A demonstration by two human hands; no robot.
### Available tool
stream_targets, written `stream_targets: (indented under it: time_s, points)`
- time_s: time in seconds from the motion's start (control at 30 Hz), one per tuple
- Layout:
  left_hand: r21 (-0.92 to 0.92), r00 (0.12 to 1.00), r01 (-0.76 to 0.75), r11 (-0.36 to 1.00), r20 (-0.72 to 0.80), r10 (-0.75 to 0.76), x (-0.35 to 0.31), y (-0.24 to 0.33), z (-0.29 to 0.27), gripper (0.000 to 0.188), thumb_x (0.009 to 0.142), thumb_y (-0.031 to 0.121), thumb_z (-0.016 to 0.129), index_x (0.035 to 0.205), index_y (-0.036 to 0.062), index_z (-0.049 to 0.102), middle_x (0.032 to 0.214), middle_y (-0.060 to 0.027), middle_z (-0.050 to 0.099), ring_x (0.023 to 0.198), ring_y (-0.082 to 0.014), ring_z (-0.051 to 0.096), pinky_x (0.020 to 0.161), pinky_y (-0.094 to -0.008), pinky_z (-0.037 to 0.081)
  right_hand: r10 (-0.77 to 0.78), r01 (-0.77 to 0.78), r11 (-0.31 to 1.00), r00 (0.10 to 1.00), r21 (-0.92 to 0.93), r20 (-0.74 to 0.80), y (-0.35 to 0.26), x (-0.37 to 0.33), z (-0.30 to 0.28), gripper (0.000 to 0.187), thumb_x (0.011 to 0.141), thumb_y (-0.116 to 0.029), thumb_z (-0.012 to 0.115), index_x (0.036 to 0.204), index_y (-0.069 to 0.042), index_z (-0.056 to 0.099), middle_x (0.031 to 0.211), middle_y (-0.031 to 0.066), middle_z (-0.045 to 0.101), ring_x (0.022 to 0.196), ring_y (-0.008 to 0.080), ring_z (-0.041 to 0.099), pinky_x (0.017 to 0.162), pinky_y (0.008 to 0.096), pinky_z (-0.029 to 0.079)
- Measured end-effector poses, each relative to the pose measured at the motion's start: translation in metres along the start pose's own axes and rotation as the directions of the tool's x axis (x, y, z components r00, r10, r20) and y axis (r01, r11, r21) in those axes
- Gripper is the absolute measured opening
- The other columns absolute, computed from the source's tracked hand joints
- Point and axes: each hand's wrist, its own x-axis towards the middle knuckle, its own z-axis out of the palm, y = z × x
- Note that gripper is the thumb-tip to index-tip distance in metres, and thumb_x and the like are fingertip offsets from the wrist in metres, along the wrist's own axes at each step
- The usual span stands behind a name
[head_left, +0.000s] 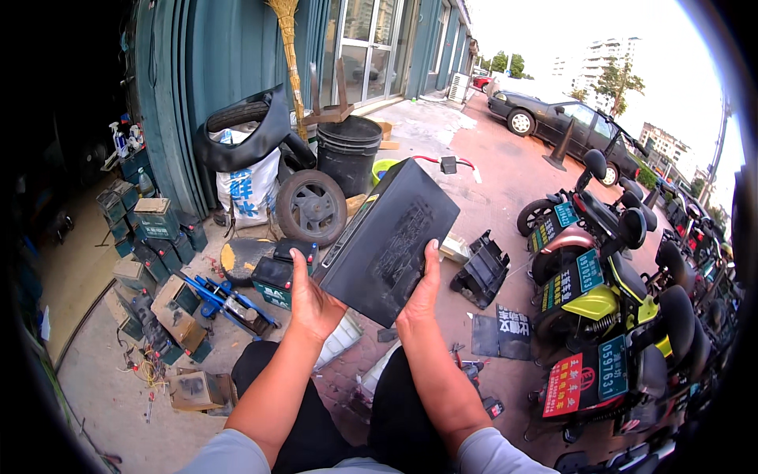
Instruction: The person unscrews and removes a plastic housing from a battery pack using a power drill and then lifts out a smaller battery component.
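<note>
Between my two hands I hold a black rectangular battery case [391, 237], raised above my knees and tilted, with a scuffed broad face toward me. My left hand [314, 306] grips its lower left edge, thumb upright along the side. Around the lower right edge my right hand [420, 294] is closed, thumb on the side. Beyond the case lies a red cable with a black connector [448, 164]. An open black plastic case part [482, 270] rests on the paving to its right. Pale slabs [341, 343] lie partly hidden below my hands.
Several batteries [160, 219] and a blue floor jack [229, 304] stand at left. Behind are a wheel [311, 207], a black bucket [347, 150] and a white sack [249, 189]. Parked scooters [592, 300] line the right. A dark car [564, 122] stands farther back.
</note>
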Motion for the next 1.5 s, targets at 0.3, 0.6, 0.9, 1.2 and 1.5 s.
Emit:
stream_targets:
  time_s: [0.3, 0.6, 0.9, 1.2, 1.5]
  points:
    - [0.329, 0.956, -0.264, 0.907, -0.034, 0.291, 0.005, -0.051, 0.011, 0.085, 0.094, 0.037, 0.085, 0.158, 0.0044, 0.039, 0.152, -0.0115, 0.054, 0.141, -0.0253, 0.053, 0.120, -0.0444, 0.042, -0.113, 0.113, 0.961, 0.993, -0.252, 0.015, 0.007, 0.016, -0.031, 0.066, 0.100, -0.037, 0.077, 0.150, -0.001, 0.051, 0.142, 0.0121, 0.063, 0.132, 0.0267, 0.062, 0.116, 0.0446, 0.048]
    - [0.121, 0.943, -0.326, 0.938, -0.020, 0.331, 0.027, -0.015, -0.019, 0.072, 0.093, 0.028, 0.080, 0.153, 0.0021, 0.050, 0.144, -0.0135, 0.063, 0.132, -0.0267, 0.062, 0.113, -0.0441, 0.051, -0.017, 0.235, 0.780, 0.935, -0.580, 0.355, 0.010, -0.005, -0.007, 0.101, 0.078, -0.008, 0.092, 0.158, -0.002, 0.031, 0.149, 0.0158, 0.052, 0.142, 0.0290, 0.051, 0.119, 0.0448, 0.043]
    - [0.070, 0.940, -0.339, 0.938, 0.007, 0.340, 0.013, 0.017, -0.011, 0.059, 0.097, 0.038, 0.077, 0.141, 0.0017, 0.062, 0.131, -0.0134, 0.072, 0.118, -0.0260, 0.071, 0.105, -0.0416, 0.056, -0.060, 0.094, 0.993, 0.930, -0.077, 0.361, -0.021, -0.009, -0.009, 0.097, 0.088, -0.071, 0.074, 0.160, -0.012, 0.048, 0.162, 0.0049, 0.052, 0.145, 0.0277, 0.050, 0.124, 0.0492, 0.037]
    - [0.311, 0.921, -0.364, 0.878, -0.023, 0.390, 0.017, 0.011, -0.003, 0.055, 0.096, 0.039, 0.080, 0.132, -0.0004, 0.064, 0.121, -0.0128, 0.073, 0.107, -0.0193, 0.072, 0.094, -0.0341, 0.059, 0.075, -0.107, 0.982, 0.976, 0.155, 0.203, -0.032, 0.001, -0.024, 0.079, 0.103, -0.077, 0.043, 0.152, -0.018, 0.061, 0.158, 0.0059, 0.058, 0.145, 0.0318, 0.050, 0.124, 0.0549, 0.034]
    - [0.334, 0.933, -0.350, 0.875, 0.044, 0.356, 0.020, 0.023, -0.014, 0.053, 0.097, 0.038, 0.079, 0.130, -0.0004, 0.064, 0.116, -0.0116, 0.074, 0.101, -0.0186, 0.074, 0.089, -0.0316, 0.060, 0.112, -0.134, 0.984, 0.977, 0.115, 0.184, -0.033, 0.007, -0.036, 0.045, 0.106, -0.041, 0.056, 0.134, -0.010, 0.072, 0.138, 0.0068, 0.071, 0.128, 0.0285, 0.063, 0.117, 0.0465, 0.045]
